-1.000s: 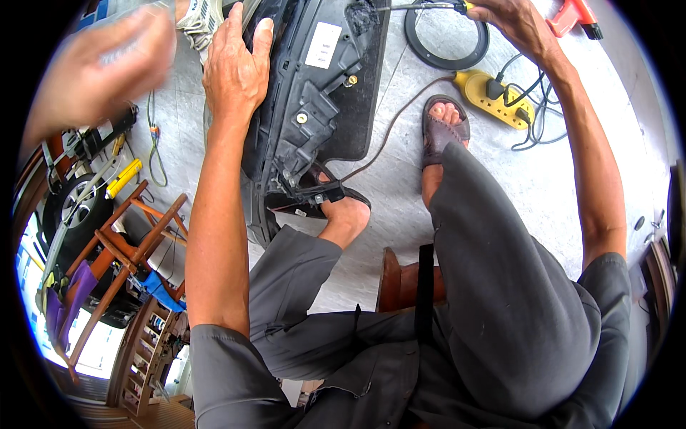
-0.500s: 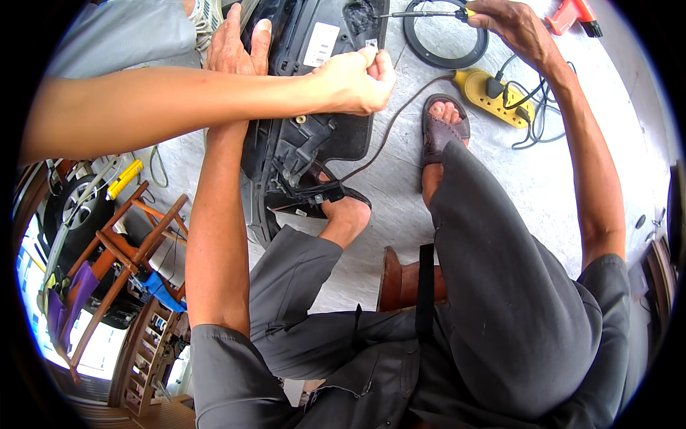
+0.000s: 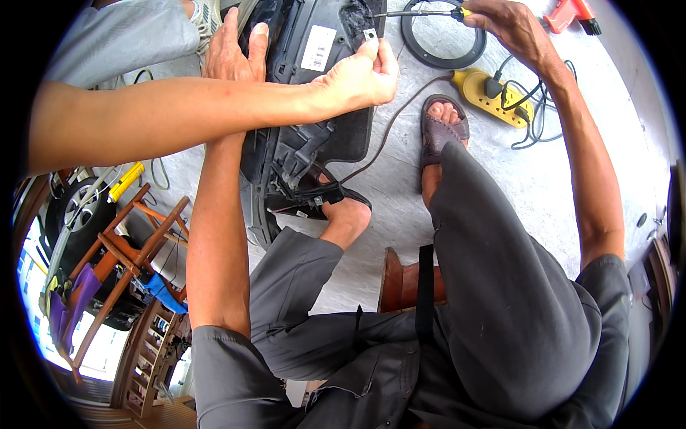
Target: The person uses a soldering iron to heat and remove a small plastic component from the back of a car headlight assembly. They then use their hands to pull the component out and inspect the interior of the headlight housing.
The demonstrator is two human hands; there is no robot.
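My left hand (image 3: pixel 232 57), fingers stretched out, lies on a large black plastic panel (image 3: pixel 289 32) with a white label (image 3: pixel 316 47), partly hidden under another person's forearm (image 3: pixel 164 118). That person's hand (image 3: pixel 357 79) pinches a small silver metal piece (image 3: pixel 369 35) above the panel's upper right part. My right hand (image 3: pixel 511 28) grips a yellow-handled tool (image 3: pixel 457 13) with a long thin metal shaft, held sideways, its tip at a rough dark recess (image 3: pixel 356 16) in the panel, near the metal piece.
Right: a black ring (image 3: pixel 407 39), yellow power strip (image 3: pixel 489 100) with cables, and red tool (image 3: pixel 564 14). Left: wooden frame (image 3: pixel 146 250), tyre (image 3: pixel 82 211), purple cloth (image 3: pixel 78 293). Below: my legs, sandalled feet (image 3: pixel 443 132), brown stool (image 3: pixel 407 282). Another person's grey-clad leg (image 3: pixel 128 39) is upper left.
The other person's arm has swung in across my left forearm, and that hand now holds the metal piece over the panel, slightly higher than half a second ago. My hands have barely moved.
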